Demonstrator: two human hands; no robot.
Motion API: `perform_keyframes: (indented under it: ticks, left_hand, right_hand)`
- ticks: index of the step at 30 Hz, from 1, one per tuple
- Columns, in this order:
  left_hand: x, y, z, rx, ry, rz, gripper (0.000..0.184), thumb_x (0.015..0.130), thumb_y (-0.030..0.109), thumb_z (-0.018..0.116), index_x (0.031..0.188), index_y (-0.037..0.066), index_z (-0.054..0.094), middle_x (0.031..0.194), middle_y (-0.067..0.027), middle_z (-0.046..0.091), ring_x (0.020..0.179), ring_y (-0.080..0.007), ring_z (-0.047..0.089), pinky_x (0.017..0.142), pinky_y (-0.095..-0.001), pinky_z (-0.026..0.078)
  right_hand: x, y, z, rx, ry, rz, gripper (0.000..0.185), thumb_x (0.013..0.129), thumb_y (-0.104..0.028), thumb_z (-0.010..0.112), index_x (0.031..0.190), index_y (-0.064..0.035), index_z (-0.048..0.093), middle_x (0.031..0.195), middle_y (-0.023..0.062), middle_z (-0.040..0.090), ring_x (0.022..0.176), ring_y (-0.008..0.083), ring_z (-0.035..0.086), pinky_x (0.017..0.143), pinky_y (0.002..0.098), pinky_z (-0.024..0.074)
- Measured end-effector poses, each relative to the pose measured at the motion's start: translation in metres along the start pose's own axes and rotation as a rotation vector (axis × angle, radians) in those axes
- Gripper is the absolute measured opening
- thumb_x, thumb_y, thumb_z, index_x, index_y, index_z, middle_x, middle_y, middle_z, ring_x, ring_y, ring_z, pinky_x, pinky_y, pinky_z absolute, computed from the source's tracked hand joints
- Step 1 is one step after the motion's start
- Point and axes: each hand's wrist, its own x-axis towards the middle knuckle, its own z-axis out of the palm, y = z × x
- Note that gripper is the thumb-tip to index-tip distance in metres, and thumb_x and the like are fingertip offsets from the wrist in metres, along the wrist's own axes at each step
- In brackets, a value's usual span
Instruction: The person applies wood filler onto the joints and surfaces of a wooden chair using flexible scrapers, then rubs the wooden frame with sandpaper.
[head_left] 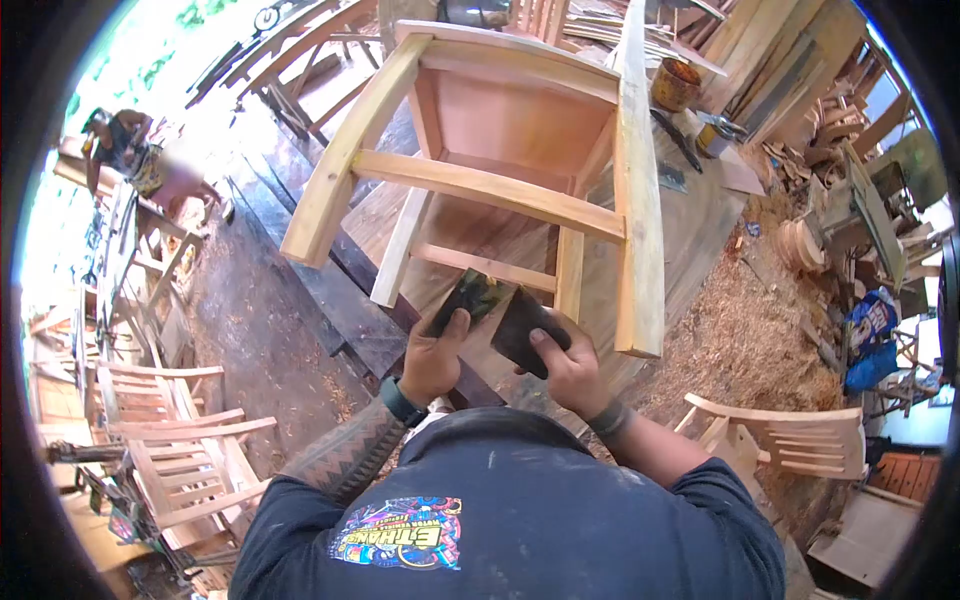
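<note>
The left hand (pixel 437 357) and the right hand (pixel 570 366) are each closed on a dark flat piece, held before a wooden frame (pixel 490 193).
The wooden frame is over a wooden tabletop (pixel 692 235), its legs pointing toward the person; wood shavings (pixel 735 335) lie heaped to the right, and slatted chair parts (pixel 200 431) are at lower left; the left piece (pixel 462 305) and right piece (pixel 521 327) are near the ends of the legs, pinned under the thumbs, edges close, and whether they join I cannot tell; a stained container (pixel 677 86) is beyond the frame, at upper right; a dark watch (pixel 402 402) circles the left wrist.
</note>
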Motion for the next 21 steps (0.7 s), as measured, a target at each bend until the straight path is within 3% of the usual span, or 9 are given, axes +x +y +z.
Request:
perform_keyframes:
  ticks: [6,12,15,18,21]
  left_hand:
    - [-0.011,-0.013,0.019,0.141,-0.040,0.040,0.042,0.111,0.007,0.049,0.152,-0.004,0.050,0.150,-0.0132,0.059,0.137,-0.0187,0.053,0.117,-0.0347,0.039]
    - [-0.008,0.007,0.028,0.451,-0.153,0.128,0.044,0.110,0.007,0.049,0.153,-0.004,0.049,0.147,-0.0135,0.061,0.136,-0.0205,0.055,0.115,-0.0342,0.041]
    - [-0.011,0.008,0.027,0.528,-0.098,-0.040,0.044,0.109,0.007,0.050,0.151,-0.005,0.050,0.144,-0.0180,0.063,0.134,-0.0232,0.059,0.111,-0.0350,0.045]
    - [-0.012,0.006,0.024,0.660,-0.100,-0.025,0.046,0.107,0.010,0.054,0.150,-0.005,0.050,0.137,-0.0255,0.066,0.130,-0.0300,0.064,0.107,-0.0372,0.048]
    - [-0.013,0.014,0.023,0.774,-0.196,-0.011,0.046,0.105,0.012,0.057,0.148,-0.005,0.051,0.131,-0.0329,0.064,0.119,-0.0401,0.068,0.100,-0.0419,0.052]
  right_hand:
    - [0.004,0.002,0.009,-0.045,-0.021,-0.009,0.033,0.107,-0.008,0.052,0.139,-0.0001,0.054,0.113,0.0075,0.069,0.094,0.0133,0.069,0.072,0.0297,0.0618]
    - [0.002,0.000,0.011,-0.118,0.008,-0.094,0.035,0.105,-0.007,0.055,0.139,0.0024,0.056,0.112,0.0076,0.069,0.093,0.0129,0.068,0.074,0.0280,0.0593]
    - [-0.002,-0.011,0.009,-0.431,0.034,-0.292,0.036,0.099,-0.009,0.061,0.131,0.0072,0.061,0.114,0.0250,0.072,0.103,0.0349,0.072,0.092,0.0395,0.0563]
    - [-0.006,-0.027,0.010,-0.630,0.042,-0.461,0.038,0.097,-0.009,0.062,0.131,0.0080,0.062,0.121,0.0313,0.069,0.115,0.0444,0.068,0.100,0.0428,0.0526]
    - [-0.004,-0.015,0.000,-0.564,0.007,-0.402,0.037,0.099,-0.009,0.062,0.132,0.0068,0.062,0.119,0.0247,0.071,0.108,0.0349,0.071,0.097,0.0399,0.0540]
